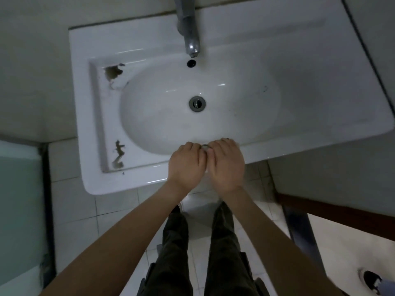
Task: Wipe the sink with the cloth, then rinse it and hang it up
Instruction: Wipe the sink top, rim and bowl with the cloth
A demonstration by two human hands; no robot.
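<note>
A white ceramic sink (94,116) with an oval basin fills the upper view, its drain (197,104) in the middle. My left hand (186,165) and my right hand (226,163) are pressed side by side over the basin's front edge, fingers curled downward. A small grey bit of the cloth (205,147) shows between their fingertips, and a pale scrap shows lower between the palms. Both hands appear to grip it. The rest of the cloth is hidden under them.
A metal faucet (189,28) reaches over the basin from the back, above the overflow hole (191,63). The sink's left rim has chipped, dirty patches (113,73). Below are floor tiles and my legs. A wall edge runs at the right, a shoe (370,280) at bottom right.
</note>
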